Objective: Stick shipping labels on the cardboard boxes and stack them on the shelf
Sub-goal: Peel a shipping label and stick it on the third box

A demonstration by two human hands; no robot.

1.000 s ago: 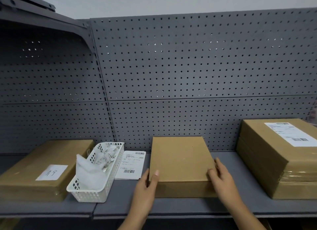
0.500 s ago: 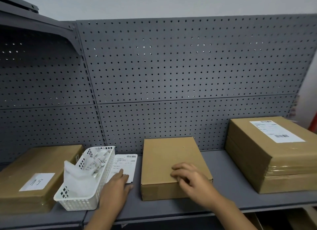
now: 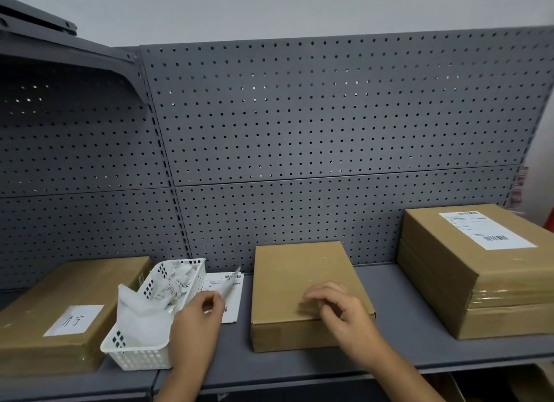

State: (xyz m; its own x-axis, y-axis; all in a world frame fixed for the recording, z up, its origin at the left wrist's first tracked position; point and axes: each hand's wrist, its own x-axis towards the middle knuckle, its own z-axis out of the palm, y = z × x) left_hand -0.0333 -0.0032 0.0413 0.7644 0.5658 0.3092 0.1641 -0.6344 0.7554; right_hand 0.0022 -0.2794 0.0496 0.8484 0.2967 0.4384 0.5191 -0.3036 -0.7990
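A plain flat cardboard box point(image 3: 302, 269) lies on the grey shelf point(image 3: 386, 335) in the middle, with no label on its top. My right hand point(image 3: 335, 307) rests on its near top edge, fingers spread and blurred. A white shipping label sheet point(image 3: 232, 305) lies just left of the box. My left hand point(image 3: 199, 317) pinches the sheet and lifts a curled edge of it off the stack. At the right stand two stacked boxes point(image 3: 479, 284), the upper one bearing a label point(image 3: 485, 232).
A white plastic basket point(image 3: 144, 353) with crumpled backing paper stands left of the labels. Further left lies another cardboard box point(image 3: 60, 299) with a small handwritten white slip. A grey pegboard point(image 3: 299, 132) backs the shelf, with an upper shelf bracket at top left.
Both hands let go of the middle box's sides. My left hand moved left to the label sheet and now lifts its edge; my right hand moved onto the box's top.
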